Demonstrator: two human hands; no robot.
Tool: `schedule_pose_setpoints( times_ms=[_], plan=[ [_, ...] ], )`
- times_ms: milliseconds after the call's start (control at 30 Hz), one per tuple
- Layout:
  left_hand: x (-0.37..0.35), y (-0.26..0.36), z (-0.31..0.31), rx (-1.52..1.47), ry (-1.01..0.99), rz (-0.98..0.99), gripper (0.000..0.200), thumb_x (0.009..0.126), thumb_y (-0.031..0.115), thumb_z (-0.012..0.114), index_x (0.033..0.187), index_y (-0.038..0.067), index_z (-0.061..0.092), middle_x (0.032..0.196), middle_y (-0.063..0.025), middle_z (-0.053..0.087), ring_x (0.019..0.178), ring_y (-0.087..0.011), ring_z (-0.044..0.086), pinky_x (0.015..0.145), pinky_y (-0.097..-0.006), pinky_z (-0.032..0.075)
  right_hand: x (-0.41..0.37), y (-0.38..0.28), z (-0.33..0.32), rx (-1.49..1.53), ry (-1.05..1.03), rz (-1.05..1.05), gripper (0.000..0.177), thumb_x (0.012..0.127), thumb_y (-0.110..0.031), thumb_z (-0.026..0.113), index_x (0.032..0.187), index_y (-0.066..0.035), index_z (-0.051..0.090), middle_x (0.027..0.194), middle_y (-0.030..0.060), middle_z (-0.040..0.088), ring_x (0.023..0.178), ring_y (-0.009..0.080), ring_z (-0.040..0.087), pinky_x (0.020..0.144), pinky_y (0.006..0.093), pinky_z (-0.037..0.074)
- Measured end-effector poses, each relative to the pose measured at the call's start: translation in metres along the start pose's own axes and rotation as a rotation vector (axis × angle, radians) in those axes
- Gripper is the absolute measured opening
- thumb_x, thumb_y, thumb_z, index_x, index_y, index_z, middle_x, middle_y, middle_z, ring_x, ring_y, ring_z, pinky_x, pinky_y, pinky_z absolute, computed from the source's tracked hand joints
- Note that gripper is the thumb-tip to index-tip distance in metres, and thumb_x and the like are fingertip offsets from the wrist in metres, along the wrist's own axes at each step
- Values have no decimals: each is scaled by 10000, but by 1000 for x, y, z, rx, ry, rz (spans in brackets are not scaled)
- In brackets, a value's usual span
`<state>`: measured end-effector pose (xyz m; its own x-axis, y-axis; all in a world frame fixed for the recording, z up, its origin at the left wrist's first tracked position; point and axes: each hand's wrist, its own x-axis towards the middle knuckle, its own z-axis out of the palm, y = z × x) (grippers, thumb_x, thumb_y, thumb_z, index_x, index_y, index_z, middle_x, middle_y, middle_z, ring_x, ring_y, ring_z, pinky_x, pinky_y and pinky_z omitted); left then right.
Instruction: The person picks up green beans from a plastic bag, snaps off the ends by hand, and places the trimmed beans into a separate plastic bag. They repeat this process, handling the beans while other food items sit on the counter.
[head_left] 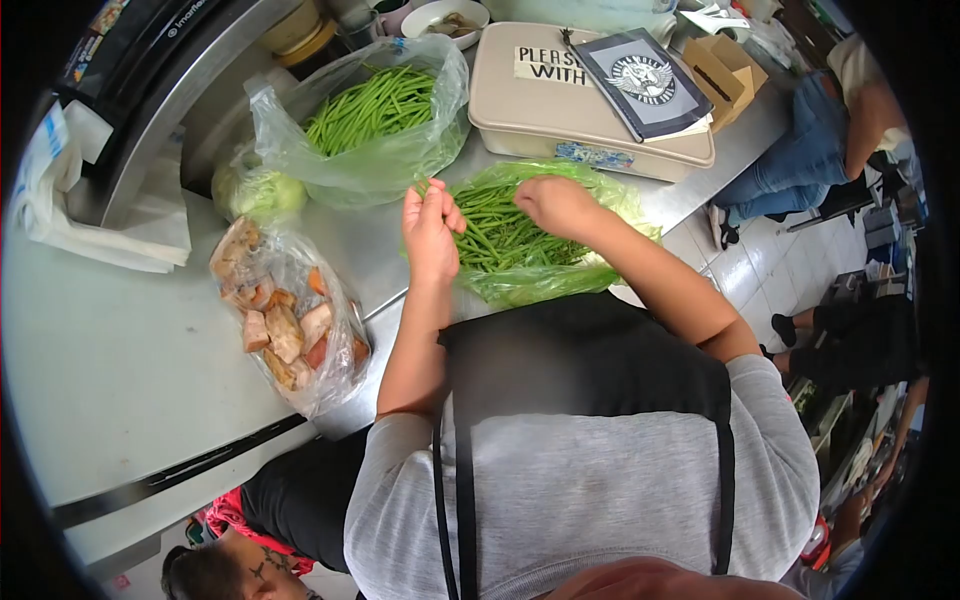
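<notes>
My left hand [432, 228] is raised at the near side of a big plastic bag [290, 165] of green beans [375, 108]. Its fingers are curled, and a short piece of green bean [421, 187] shows at the fingertips. To the right, my right hand [557, 207] hovers over a second, greenish plastic bag [520, 288] spread open with many green beans [490, 215] in it. The fingers of that hand are pinched together, and I cannot make out what is between them.
A lidded beige box [520, 100] with a notebook [645, 82] on top stands behind the beans. Bagged orange-and-brown chunks [285, 330] and a bagged pale green vegetable [262, 190] lie left. A person in jeans [790, 150] is at right; another person [240, 565] is lower left.
</notes>
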<state>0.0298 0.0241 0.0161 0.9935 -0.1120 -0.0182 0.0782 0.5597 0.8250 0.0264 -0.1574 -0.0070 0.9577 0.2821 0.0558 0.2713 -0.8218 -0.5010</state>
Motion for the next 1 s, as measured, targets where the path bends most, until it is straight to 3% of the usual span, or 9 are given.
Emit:
schedule_pose_setpoints(
  times_ms=[100, 200, 300, 400, 533, 700, 733, 867, 1000],
  plan=[
    [-1, -2, 0, 138, -17, -71, 94, 831, 166, 460, 826, 75, 436, 521, 33, 334, 422, -54, 291, 393, -207, 259, -1, -9, 10, -327, 75, -36, 162, 730, -183, 484, 825, -81, 567, 831, 91, 553, 824, 246, 517, 722, 364, 399],
    [-6, -2, 1, 236, -19, -132, 116, 822, 170, 483, 819, 57, 456, 490, 46, 312, 391, -43, 267, 366, -195, 235, -2, -5, 19, -401, -7, 25, 164, 718, -176, 485, 827, -82, 563, 920, 83, 539, 886, 236, 491, 759, 374, 367],
    [-7, -2, -8, 258, -43, -176, 149, 822, 176, 483, 843, 30, 472, 494, 47, 325, 380, -38, 269, 353, -190, 232, -14, -6, -6, -282, -58, 32, 147, 721, -146, 471, 824, -82, 555, 879, 84, 552, 865, 240, 500, 771, 386, 348],
    [-7, -4, -12, 286, -80, -230, 163, 825, 183, 477, 853, 23, 481, 500, 46, 342, 382, -39, 285, 353, -189, 242, -30, -4, -34, -268, 7, 33, 128, 719, -145, 482, 794, -68, 552, 805, 96, 568, 795, 249, 529, 715, 375, 383],
    [-10, -12, -2, 424, -204, -367, 186, 829, 191, 465, 876, 13, 494, 509, 37, 374, 386, -42, 311, 355, -186, 258, -47, 4, -62, -7, 134, 29, 121, 715, -151, 517, 745, -38, 548, 693, 125, 566, 656, 269, 554, 587, 350, 428],
    [-17, -31, 10, 492, -345, -513, 262, 849, 210, 413, 976, -6, 488, 609, -30, 513, 395, -59, 359, 369, -184, 308, -59, -7, -70, 400, 60, 127, 112, 733, -131, 555, 757, -21, 548, 659, 88, 562, 603, 177, 532, 568, 281, 417],
    [-16, -31, 10, 405, -345, -483, 288, 856, 207, 396, 1035, -10, 460, 723, -86, 559, 444, -76, 408, 403, -190, 339, -60, -9, -67, 480, 55, 147, 116, 739, -131, 562, 758, -17, 547, 648, 77, 559, 590, 153, 522, 562, 267, 413],
    [-16, -22, 12, -2, -173, -246, 254, 859, 182, 397, 1040, 13, 450, 878, -129, 560, 555, -109, 468, 471, -218, 379, -62, -2, -40, 630, 2, 134, 138, 764, -150, 551, 761, -12, 544, 625, 39, 534, 579, 106, 481, 552, 246, 401],
    [-12, -12, 6, -52, -168, -57, 169, 851, 134, 409, 974, 34, 466, 859, -119, 563, 608, -116, 495, 522, -227, 398, -62, -8, -38, 584, -73, 161, 143, 772, -163, 541, 769, -20, 544, 618, 34, 527, 571, 104, 475, 545, 247, 398]
  ],
)
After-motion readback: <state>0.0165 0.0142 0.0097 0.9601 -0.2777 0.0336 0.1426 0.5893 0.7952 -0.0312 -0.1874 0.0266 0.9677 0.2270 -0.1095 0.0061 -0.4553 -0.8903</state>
